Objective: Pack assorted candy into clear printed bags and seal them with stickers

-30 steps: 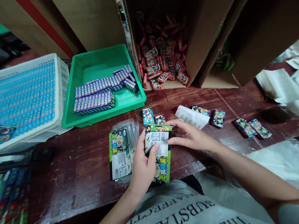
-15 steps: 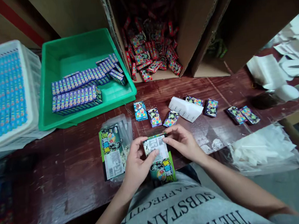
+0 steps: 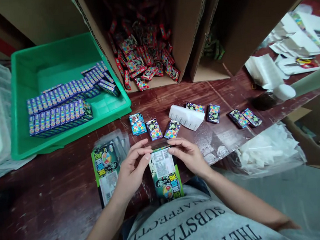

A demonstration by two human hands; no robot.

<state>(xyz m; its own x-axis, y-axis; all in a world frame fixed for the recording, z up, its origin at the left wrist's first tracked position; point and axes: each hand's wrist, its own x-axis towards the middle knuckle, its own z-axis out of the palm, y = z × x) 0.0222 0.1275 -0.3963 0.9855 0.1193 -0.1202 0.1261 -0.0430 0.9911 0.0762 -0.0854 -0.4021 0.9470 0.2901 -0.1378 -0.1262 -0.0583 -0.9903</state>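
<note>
A green and black printed candy box [image 3: 166,180] with a white barcode panel stands against the front of my shirt, at the table's edge. My left hand [image 3: 134,164] pinches its upper left corner between thumb and fingers. At the upper right corner, my right hand [image 3: 187,154] grips the top edge, thumb on the near face. To the left lies a similar printed box [image 3: 106,159], beside clear plastic sleeves [image 3: 124,139]. Just beyond my hands are a blue small candy box [image 3: 137,123] and purple small candy boxes [image 3: 153,129].
A green tray [image 3: 55,58] holds rows of purple boxes, left of a carton [image 3: 194,28] full of red packs. A label sheet [image 3: 186,117] lies across a small box. Scissors [image 3: 302,62] and a plastic bag of white pieces [image 3: 268,152] are at the right.
My left thumb has moved from the barcode panel up to the box's top edge. The view has shifted, so the tray and cartons appear farther left.
</note>
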